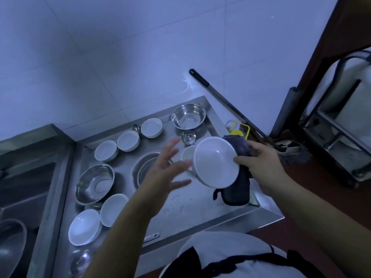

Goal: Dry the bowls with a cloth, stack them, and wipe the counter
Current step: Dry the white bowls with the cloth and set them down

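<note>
Right hand (263, 163) grips tilted glossy white bowl (215, 162) against dark cloth (239, 189); left hand (164, 169) spread, empty.

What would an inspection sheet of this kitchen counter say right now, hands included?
Surface: steel counter, damp-looking patches.
Job's things: white bowl and dark cloth held together; five white bowls loose on the counter, another white bowl behind the held one.
Clutter: steel bowls, ladle.
Hands: right hand grips bowl and cloth; left hand open, reaching towards the bowl.
Cables: nothing seen.
Surroundings: tiled wall, mop handle, sink at left.
</note>
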